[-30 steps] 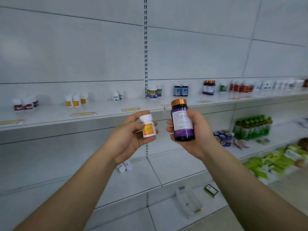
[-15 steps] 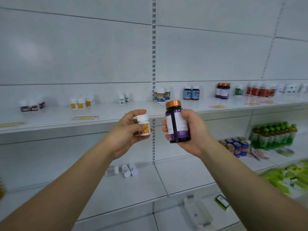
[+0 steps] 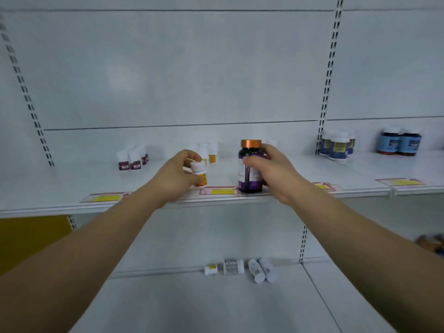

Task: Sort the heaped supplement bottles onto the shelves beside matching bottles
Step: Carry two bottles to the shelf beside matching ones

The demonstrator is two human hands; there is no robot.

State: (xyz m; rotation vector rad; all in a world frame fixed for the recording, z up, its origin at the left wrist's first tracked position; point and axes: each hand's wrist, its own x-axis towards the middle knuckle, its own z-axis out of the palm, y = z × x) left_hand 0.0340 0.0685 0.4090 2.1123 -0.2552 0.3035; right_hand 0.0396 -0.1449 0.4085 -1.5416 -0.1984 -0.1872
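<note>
Hands have moved from chest height to the white shelf [image 3: 312, 169]. Left hand [image 3: 177, 176] fingers pinch the small white yellow-labelled bottle [image 3: 200, 173] just before its matching bottles [image 3: 209, 152]; right hand [image 3: 271, 171] fingers wrap the dark purple copper-capped bottle [image 3: 249, 169], seemingly misplaced here.

The light is bright, soft and even, with only faint shadows. The whole picture is a bit blurry, most at the far right edge. The wall posts [image 3: 329, 68] bend and lean near the sides.
</note>
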